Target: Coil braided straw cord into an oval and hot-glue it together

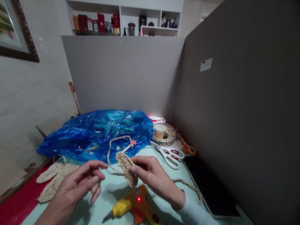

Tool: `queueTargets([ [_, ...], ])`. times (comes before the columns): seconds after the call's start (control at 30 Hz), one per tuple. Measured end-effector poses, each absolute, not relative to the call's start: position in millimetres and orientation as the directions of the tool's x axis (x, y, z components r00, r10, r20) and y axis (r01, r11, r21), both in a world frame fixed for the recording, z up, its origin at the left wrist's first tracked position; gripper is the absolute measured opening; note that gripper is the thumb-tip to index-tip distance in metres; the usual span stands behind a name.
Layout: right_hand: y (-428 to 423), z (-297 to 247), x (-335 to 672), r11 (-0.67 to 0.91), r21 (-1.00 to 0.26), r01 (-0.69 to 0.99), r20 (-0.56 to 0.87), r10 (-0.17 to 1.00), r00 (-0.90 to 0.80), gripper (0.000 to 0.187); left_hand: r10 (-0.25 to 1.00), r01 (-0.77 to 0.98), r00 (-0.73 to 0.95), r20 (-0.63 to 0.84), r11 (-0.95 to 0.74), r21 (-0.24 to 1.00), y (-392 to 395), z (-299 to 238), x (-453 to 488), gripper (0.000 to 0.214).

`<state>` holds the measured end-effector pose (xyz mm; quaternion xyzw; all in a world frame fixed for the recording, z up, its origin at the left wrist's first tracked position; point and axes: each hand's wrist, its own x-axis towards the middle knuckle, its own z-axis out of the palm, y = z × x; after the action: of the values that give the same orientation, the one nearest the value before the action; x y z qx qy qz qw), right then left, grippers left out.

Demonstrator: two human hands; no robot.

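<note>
My right hand (155, 178) pinches a small oval coil of woven straw rope (126, 167) and holds it on edge above the table. A loose tail of the rope (115, 142) loops up from the coil, with a small pink clip (133, 142) on it. My left hand (80, 185) hovers just left of the coil, fingers loosely curled and apart, holding nothing. A yellow hot glue gun (140, 209) lies on the pale green table (108, 214) below my hands, its red light on.
A blue plastic bag (97, 132) lies behind my hands. White scissors (169, 155), a woven basket (170, 135) with a paper cup (160, 131), and orange-handled scissors (187, 148) sit at the back right. Finished straw pieces (53, 179) lie left. Grey partitions enclose the back and right.
</note>
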<state>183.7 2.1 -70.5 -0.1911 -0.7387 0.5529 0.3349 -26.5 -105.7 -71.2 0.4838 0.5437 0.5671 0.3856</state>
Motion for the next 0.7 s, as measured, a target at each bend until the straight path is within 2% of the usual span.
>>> queueTargets([
  [0.4, 10, -72, 181, 0.292, -0.951, -0.102, 0.288, 0.711, -0.642, 0.026, 1.000, 0.093, 0.018, 0.019, -0.020, 0.995, -37, -110, -36, 0.033],
  [0.7, 8, -78, 181, 0.312, -0.950, 0.001, 0.249, 0.761, -0.599, 0.029, 0.999, 0.076, 0.032, -0.040, 0.037, 0.996, -47, -112, -40, 0.033],
])
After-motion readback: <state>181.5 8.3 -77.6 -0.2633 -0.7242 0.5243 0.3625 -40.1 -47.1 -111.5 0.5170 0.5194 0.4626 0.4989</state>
